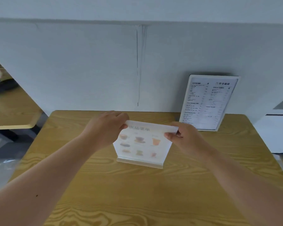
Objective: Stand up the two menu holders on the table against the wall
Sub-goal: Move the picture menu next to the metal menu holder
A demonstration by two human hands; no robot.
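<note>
A clear menu holder with drink pictures [141, 144] stands upright on its base in the middle of the wooden table [137, 193], well away from the wall. My left hand [104, 129] pinches its top left corner and my right hand [185, 137] pinches its top right corner. A second menu holder with black text [207, 103] leans upright against the grey wall [88, 66] at the table's back right.
Another wooden table [11, 111] sits to the left with a few blurred items on it. A white cabinet or counter [278, 131] stands at the right edge. A seam runs down the wall behind the table.
</note>
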